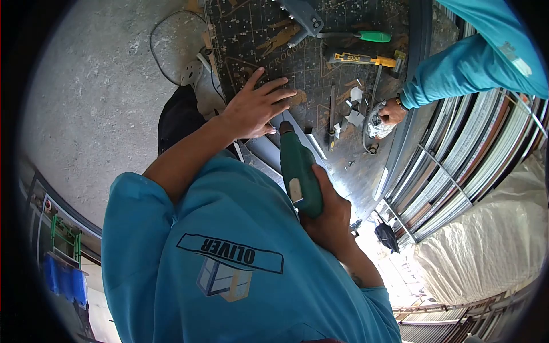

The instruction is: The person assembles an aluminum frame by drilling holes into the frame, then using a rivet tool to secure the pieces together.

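Seen from a head camera looking steeply down past a teal shirt [229, 274] bearing a printed logo. Right hand [329, 220] wrapped tight around the grip of a green drill [298, 171], nose pointing away from the body toward a grey metal bar [289, 128] lying on a dark bench [257, 34]. Drill tip just beside the left hand's fingers, right at the bar; whether touching the metal, cannot tell. Left hand [257, 106] spread open, palm down, fingers fanned, pressing flat on the bench and the bar's near end.

Farther along the bench: a green-handled screwdriver [366, 36], a yellow-handled tool [363, 58] just beside it, a grey angled tool [303, 17] near the top edge, and small pale metal offcuts [354, 108] scattered near the middle. At the bench's far side, a co-worker's hand [392, 111] closed on a crumpled silvery wad [377, 126], teal sleeve [474, 57] reaching in from the upper right.

To the left of the bench, bare concrete floor [86, 103] with a thin cable [166, 51] looping to a white socket [191, 71]. To the right, a rack of long metal strips [457, 154] stacked on edge, and beyond it pale plastic sheeting [486, 246].
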### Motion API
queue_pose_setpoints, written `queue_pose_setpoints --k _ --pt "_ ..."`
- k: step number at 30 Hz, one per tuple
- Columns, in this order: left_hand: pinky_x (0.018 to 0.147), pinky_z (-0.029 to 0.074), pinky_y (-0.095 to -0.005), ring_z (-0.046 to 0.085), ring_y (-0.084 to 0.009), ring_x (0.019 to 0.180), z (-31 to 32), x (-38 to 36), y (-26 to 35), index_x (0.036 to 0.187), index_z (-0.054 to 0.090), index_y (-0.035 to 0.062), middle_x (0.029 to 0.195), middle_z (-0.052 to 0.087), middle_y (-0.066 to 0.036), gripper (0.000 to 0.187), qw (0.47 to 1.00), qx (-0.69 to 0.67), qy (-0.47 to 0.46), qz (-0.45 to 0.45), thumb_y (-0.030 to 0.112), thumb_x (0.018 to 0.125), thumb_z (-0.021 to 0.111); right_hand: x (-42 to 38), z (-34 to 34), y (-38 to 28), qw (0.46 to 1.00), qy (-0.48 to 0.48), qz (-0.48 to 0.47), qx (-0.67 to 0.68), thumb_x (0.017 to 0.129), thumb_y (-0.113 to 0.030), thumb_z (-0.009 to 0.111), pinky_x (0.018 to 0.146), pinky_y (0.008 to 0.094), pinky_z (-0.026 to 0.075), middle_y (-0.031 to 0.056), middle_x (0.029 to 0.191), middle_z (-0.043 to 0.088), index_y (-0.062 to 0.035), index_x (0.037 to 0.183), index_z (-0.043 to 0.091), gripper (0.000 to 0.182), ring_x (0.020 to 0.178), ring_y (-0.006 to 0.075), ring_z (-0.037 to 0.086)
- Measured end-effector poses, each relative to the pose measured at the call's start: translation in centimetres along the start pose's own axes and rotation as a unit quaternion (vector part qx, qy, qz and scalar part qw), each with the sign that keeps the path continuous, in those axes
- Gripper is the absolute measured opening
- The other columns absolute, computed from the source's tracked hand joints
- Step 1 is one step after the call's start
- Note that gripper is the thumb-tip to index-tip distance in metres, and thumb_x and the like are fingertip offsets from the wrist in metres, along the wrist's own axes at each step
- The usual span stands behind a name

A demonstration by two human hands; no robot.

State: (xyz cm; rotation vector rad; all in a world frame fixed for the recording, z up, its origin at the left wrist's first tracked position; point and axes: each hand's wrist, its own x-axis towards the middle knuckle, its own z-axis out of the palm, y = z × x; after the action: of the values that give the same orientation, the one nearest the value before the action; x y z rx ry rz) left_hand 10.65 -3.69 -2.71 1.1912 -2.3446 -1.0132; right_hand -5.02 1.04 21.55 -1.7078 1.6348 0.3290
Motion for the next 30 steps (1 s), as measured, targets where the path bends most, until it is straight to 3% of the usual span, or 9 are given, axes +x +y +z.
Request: queue_pose_setpoints --k 14,16,20,22,23,25,27,28,30 --pt "0.124 0.014 -0.0570 0.031 -0.0169 0.147 0.2 0.0 0.1 0.123 0.068 0.0203 0.151 0.045 0.007 0.067 1.000 -0.010 0.006 -0.010 0.040 0.063 0.090 0.8 -0.6 -0.6 0.995 -0.024 -0.036 -0.092 0.072 -0.006 0.077 0.074 0.0447 0.059 0.0249 0.102 0.070 -0.0063 0.142 0.046 0.076 0.085 0.0400 0.073" --pt "0.124 0.014 -0.0568 0.031 -0.0167 0.147 0.2 0.0 -0.2 0.123 0.068 0.0204 0.151 0.045 0.007 0.067 1.000 -0.003 0.006 -0.009 0.040 0.063 0.090 0.7 -0.2 -0.7 0.986 -0.044 -0.063 -0.150 0.073 -0.015 0.076 0.062 0.0470 0.056 0.0183 0.082 0.066 -0.0177 0.145 0.046 0.078 0.066 0.0358 0.068" --pt "0.124 0.014 -0.0561 0.031 -0.0158 0.146 0.2 0.0 -0.1 0.124 0.068 0.0214 0.150 0.045 0.007 0.067 1.000 -0.004 0.008 -0.019 0.041 0.063 0.089 2.5 -0.2 0.2 0.983 -0.063 -0.051 -0.166 0.073 -0.012 0.076 0.067 0.0476 0.057 0.0196 0.091 0.069 -0.0184 0.146 0.045 0.079 0.071 0.0356 0.071" --pt "0.125 0.014 -0.0558 0.032 -0.0156 0.146 0.4 -0.3 0.3 0.125 0.068 0.0219 0.150 0.046 0.007 0.067 1.000 -0.004 0.011 -0.022 0.041 0.064 0.089 2.6 -1.1 0.7 0.999 -0.001 -0.022 -0.028 0.074 -0.008 0.074 0.071 0.0480 0.058 0.0205 0.104 0.071 -0.0167 0.148 0.043 0.081 0.077 0.0356 0.073" --pt "0.125 0.014 -0.0556 0.032 -0.0155 0.146 0.3 -0.2 0.3 0.126 0.068 0.0226 0.150 0.046 0.007 0.068 1.000 0.001 0.008 -0.023 0.042 0.064 0.088 2.9 -2.6 0.0 0.992 -0.042 0.098 0.063 0.074 -0.005 0.074 0.077 0.0441 0.057 0.0211 0.115 0.070 -0.0158 0.149 0.041 0.082 0.089 0.0317 0.074" --pt "0.125 0.013 -0.0555 0.031 -0.0156 0.147 0.1 0.1 0.1 0.127 0.067 0.0247 0.150 0.046 0.008 0.069 1.000 0.023 0.004 -0.021 0.046 0.064 0.087 3.1 -2.9 3.7 0.986 -0.013 0.073 0.152 0.076 0.000 0.072 0.077 0.0323 0.055 0.0154 0.106 0.070 -0.0096 0.147 0.042 0.078 0.089 0.0234 0.071" --pt "0.125 0.012 -0.0557 0.031 -0.0158 0.147 0.0 0.1 0.1 0.127 0.067 0.0250 0.151 0.045 0.008 0.070 0.999 0.029 -0.001 -0.023 0.047 0.064 0.087 3.4 -3.2 4.9 0.927 -0.012 0.139 0.347 0.077 0.004 0.072 0.069 0.0283 0.054 0.0113 0.098 0.066 -0.0016 0.138 0.048 0.066 0.083 0.0192 0.066" --pt "0.125 0.012 -0.0558 0.031 -0.0159 0.147 0.1 0.1 0.2 0.128 0.067 0.0254 0.151 0.045 0.009 0.071 0.999 0.034 -0.010 -0.026 0.048 0.063 0.087 3.3 -3.2 5.6 0.929 -0.012 0.136 0.345 0.077 0.004 0.072 0.069 0.0283 0.054 0.0113 0.098 0.066 -0.0016 0.138 0.048 0.066 0.083 0.0192 0.066" --pt "0.125 0.011 -0.0559 0.030 -0.0160 0.147 0.2 0.0 0.2 0.128 0.067 0.0255 0.152 0.045 0.008 0.072 0.999 0.036 -0.005 -0.026 0.049 0.063 0.087 3.2 -3.1 7.5 0.830 -0.029 0.205 0.518 0.075 0.004 0.073 0.063 0.0307 0.055 0.0127 0.096 0.065 0.0000 0.131 0.052 0.060 0.084 0.0195 0.066"
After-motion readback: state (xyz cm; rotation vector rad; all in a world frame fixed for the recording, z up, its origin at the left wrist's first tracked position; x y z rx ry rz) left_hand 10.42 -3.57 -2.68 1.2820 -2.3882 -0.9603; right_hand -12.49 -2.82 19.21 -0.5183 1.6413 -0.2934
